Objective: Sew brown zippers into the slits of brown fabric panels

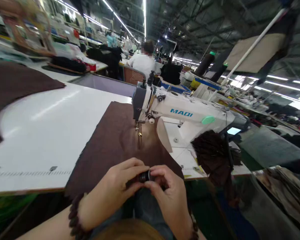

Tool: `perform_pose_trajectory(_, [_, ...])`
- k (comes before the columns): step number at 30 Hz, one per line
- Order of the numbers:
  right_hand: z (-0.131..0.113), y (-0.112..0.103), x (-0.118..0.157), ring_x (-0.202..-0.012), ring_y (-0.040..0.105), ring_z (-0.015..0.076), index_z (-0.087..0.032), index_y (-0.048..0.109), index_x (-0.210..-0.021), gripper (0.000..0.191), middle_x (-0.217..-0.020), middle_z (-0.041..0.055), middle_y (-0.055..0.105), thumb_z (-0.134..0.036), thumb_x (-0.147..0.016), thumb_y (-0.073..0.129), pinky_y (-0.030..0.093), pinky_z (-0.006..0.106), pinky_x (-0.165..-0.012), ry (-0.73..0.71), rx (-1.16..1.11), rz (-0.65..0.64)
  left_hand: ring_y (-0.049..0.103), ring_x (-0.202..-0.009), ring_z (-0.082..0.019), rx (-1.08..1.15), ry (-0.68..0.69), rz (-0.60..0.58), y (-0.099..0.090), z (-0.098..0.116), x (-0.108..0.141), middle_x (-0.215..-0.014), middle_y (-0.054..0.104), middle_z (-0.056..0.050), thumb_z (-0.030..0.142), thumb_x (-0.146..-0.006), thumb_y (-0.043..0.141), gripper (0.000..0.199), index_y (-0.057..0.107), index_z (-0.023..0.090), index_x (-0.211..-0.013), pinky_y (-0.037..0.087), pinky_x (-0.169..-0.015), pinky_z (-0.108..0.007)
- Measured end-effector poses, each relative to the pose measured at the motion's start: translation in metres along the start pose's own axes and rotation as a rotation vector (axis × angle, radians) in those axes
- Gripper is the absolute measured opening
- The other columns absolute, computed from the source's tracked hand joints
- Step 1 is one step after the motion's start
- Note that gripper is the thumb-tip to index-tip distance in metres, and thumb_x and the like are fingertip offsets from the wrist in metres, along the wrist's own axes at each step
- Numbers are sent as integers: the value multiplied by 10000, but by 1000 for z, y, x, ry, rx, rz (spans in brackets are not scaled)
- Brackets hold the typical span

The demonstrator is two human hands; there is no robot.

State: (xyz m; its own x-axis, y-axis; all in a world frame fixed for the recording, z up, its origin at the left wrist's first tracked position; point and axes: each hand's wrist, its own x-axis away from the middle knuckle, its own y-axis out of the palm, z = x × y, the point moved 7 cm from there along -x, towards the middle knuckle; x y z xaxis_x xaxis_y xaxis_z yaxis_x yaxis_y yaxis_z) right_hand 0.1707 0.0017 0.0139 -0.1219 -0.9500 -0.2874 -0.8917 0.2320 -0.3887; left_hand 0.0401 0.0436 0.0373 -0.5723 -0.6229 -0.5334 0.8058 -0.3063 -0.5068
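Spool (145, 176), small and dark, held over the near edge of the brown fabric (110, 143). Left hand (110, 190) and right hand (168, 191) both closed on it, fingers pinching from either side. Fabric lies on the white tabletop (40, 133), running under the presser foot of the MADI sewing machine (182, 111). Bead bracelet (76, 216) on left wrist. Co-worker (142, 61) in white seated beyond the machine.

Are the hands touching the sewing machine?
No, the left hand and right hand hold a small dark object, away from the sewing machine.
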Motion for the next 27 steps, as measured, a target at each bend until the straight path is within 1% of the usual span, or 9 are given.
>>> perform_pose_trajectory(5, [-4,1,-3,-605,567,77,-183,628,-832,69,-847,7,653,-190,-768,602,464,151,-513,-4,-32,19,593,-812,-58,20,-50,-17,1,-1,1,-914,607,35,15,-744,627,357,617,234,-1026,440,-754,-84])
perform_pose_trajectory(11, [-1,11,5,-471,529,36,-201,639,-1045,245,-1049,58,644,-233,-853,490,484,146,-464,50,-94,-11,593,-783,-70,32,-90,65,0,-11,5,-875,615,35,1,-716,638,408,602,228,-1053,453,-719,-112])
perform_pose_trajectory(14, [-4,15,8,-466,522,25,-207,629,-1071,269,-1138,76,601,-233,-867,456,493,155,-488,42,-113,-60,582,-753,-76,78,-119,48,-1,-13,5,-843,600,34,49,-751,621,285,624,230,-971,455,-691,-133])
perform_pose_trajectory(15, [-4,15,9,-462,519,27,-200,623,-1077,271,-1097,77,615,-238,-864,459,489,158,-487,50,-124,-67,578,-742,-78,102,-135,41,-2,-14,5,-832,595,32,69,-753,626,236,628,224,-933,455,-680,-138])
perform_pose_trajectory(17, [-2,13,8,-452,514,44,-175,597,-1100,287,-847,43,647,-250,-850,477,470,157,-475,83,-140,-65,570,-720,-83,149,-186,36,-3,-16,4,-812,586,28,94,-738,640,167,624,203,-863,449,-651,-142])
perform_pose_trajectory(19, [1,10,6,-453,501,61,-155,598,-1062,273,-621,-16,563,-266,-830,507,437,152,-460,121,-126,-75,560,-707,-87,187,-247,34,-4,-18,4,-797,576,22,106,-716,648,126,614,185,-808,441,-630,-148])
perform_pose_trajectory(20, [3,10,5,-467,497,65,-154,611,-1017,245,-593,-25,533,-271,-820,522,422,151,-458,139,-113,-91,555,-703,-90,203,-277,31,-4,-20,4,-794,572,18,116,-710,649,109,611,180,-790,437,-621,-152])
perform_pose_trajectory(23, [6,10,2,-510,479,64,-161,644,-870,154,-659,-10,554,-254,-798,546,376,155,-456,170,-75,-146,550,-715,-106,290,-363,48,-3,-28,8,-806,564,6,158,-698,650,82,606,172,-765,439,-614,-171])
perform_pose_trajectory(27, [0,7,-1,-565,489,73,-163,661,-759,120,-639,-14,547,-192,-788,548,350,169,-508,111,-7,-144,563,-754,-127,494,-465,76,0,-37,13,-830,591,-9,168,-667,648,123,620,171,-788,460,-659,-195])
